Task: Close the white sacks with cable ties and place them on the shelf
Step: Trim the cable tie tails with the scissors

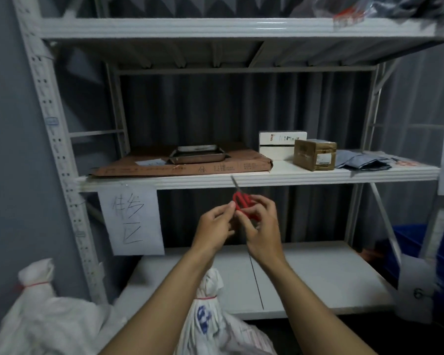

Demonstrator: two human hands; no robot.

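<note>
Your right hand [263, 226] curls round the scissors [241, 201]; your left hand [215, 226] pinches their handle. The left sack [44, 321] and middle sack [215, 319] sit near you, necks tied. They look soft and heavy: grip the bunched neck and support underneath.

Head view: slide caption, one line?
Left hand and right hand hold red scissors before the middle shelf; below, plain white sack and printed white sack, both tied red.
</note>
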